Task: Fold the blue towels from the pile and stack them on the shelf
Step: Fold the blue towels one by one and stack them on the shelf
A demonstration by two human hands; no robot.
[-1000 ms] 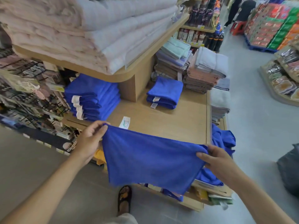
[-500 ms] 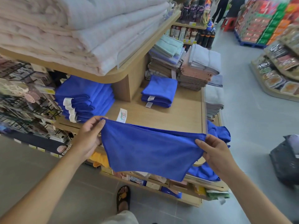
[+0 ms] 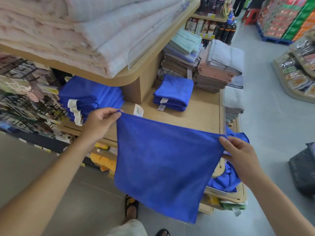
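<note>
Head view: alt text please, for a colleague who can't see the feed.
The left hand and right hand each pinch a top corner of a blue towel, hanging spread before a wooden shelf. A tall stack and a short stack of folded blue towels lie on it; an unfolded pile sits at its right end.

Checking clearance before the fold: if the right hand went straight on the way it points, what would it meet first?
The right hand would probably reach the small folded blue stack across the shelf; depth unclear.
</note>
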